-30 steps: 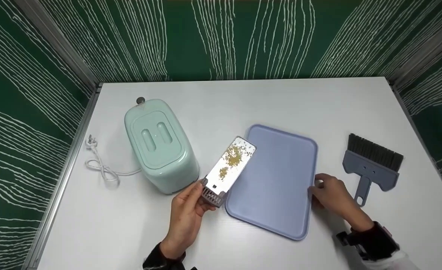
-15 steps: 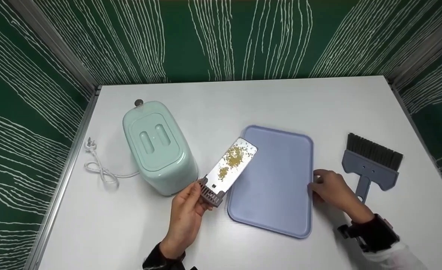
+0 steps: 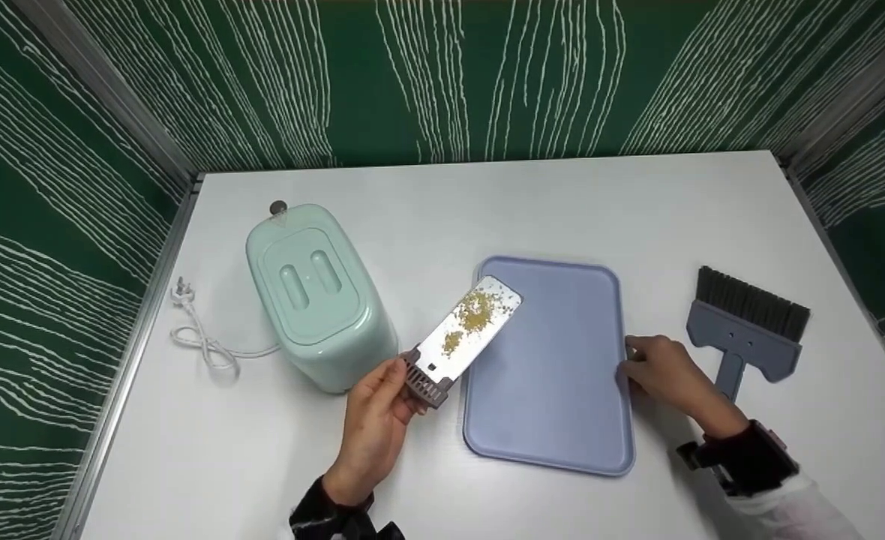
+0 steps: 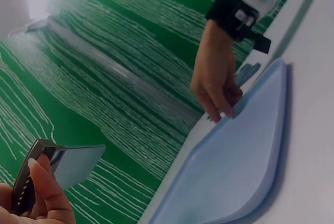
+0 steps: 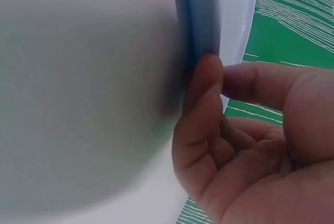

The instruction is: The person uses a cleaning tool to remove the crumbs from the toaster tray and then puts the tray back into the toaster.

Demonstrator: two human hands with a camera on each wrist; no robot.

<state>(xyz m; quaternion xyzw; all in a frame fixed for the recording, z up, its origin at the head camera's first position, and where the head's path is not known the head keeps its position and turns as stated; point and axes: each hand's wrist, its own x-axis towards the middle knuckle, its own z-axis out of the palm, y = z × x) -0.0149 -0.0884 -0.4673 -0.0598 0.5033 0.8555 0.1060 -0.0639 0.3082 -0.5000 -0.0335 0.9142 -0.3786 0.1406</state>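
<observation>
In the head view my left hand (image 3: pixel 376 431) grips the grey slotted end of a toaster crumb tray (image 3: pixel 442 356). Yellow-brown crumbs (image 3: pixel 477 311) lie scattered over its shiny flat plate. The far end of the plate overlaps the left rim of a bluish-purple serving tray (image 3: pixel 555 375) and is held above it, as the left wrist view shows. My right hand (image 3: pixel 671 379) pinches the serving tray's right rim between thumb and fingers; in the right wrist view the fingertips (image 5: pixel 209 67) press on the edge. The serving tray's surface carries nothing.
A mint-green toaster (image 3: pixel 322 300) with a lid stands left of the hands, its white cord and plug (image 3: pixel 206 341) lying on the table's left side. A blue-grey brush (image 3: pixel 746 334) with dark bristles lies right of my right hand. Green walls border the white table (image 3: pixel 442 202).
The serving tray has turned under my right hand: its far end has swung left and its near end right. The crumb tray has stayed nearly in place in my left hand.
</observation>
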